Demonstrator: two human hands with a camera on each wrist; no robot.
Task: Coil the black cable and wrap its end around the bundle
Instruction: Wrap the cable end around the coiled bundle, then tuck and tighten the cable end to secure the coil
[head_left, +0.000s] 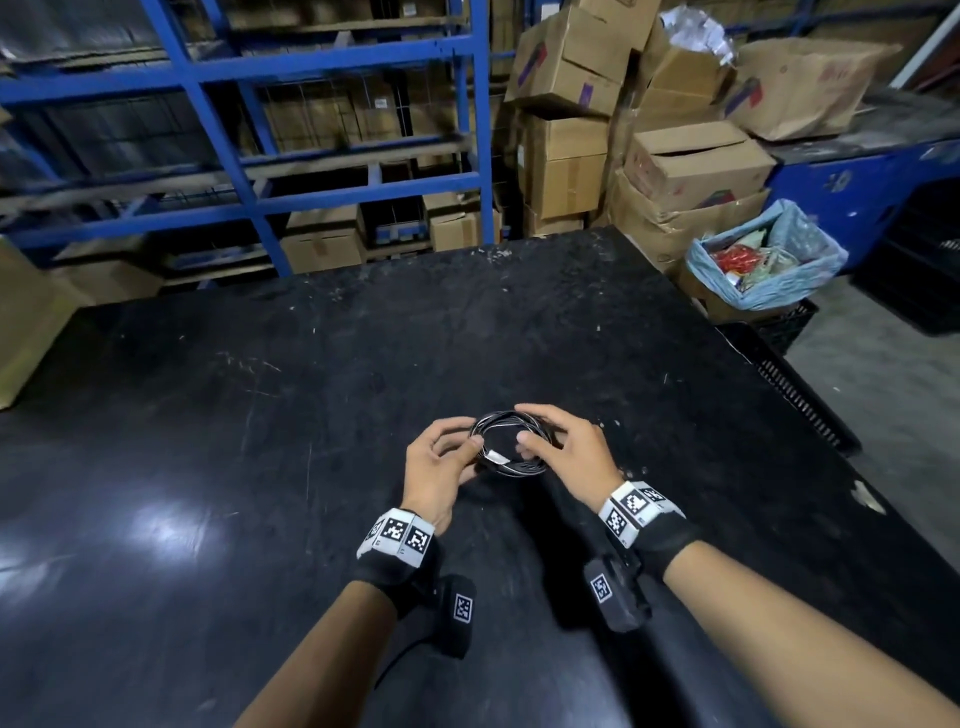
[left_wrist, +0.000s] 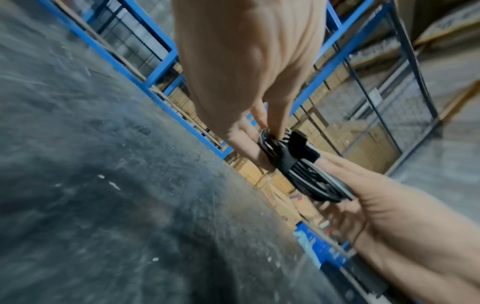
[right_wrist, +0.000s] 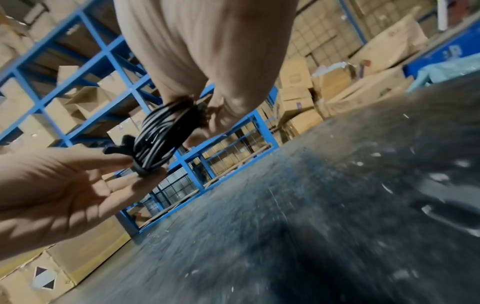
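Coiled black cable (head_left: 511, 443) held between both hands above the black table (head_left: 260, 395).
The left hand (head_left: 436, 470) pinches the coil's 9 o'clock edge at a black strap (left_wrist: 291, 156); the right hand (head_left: 563, 449) curls over its 3 o'clock edge, fingers gripping the loops.

**Count of things in view**

Two hands: a left hand (head_left: 435, 470) and a right hand (head_left: 563, 448). One coiled black cable (head_left: 511, 441) between them. One black table (head_left: 311, 395). One blue rack (head_left: 249, 130). One lined bin (head_left: 769, 260). Many cardboard boxes (head_left: 696, 166), too stacked to count exactly.
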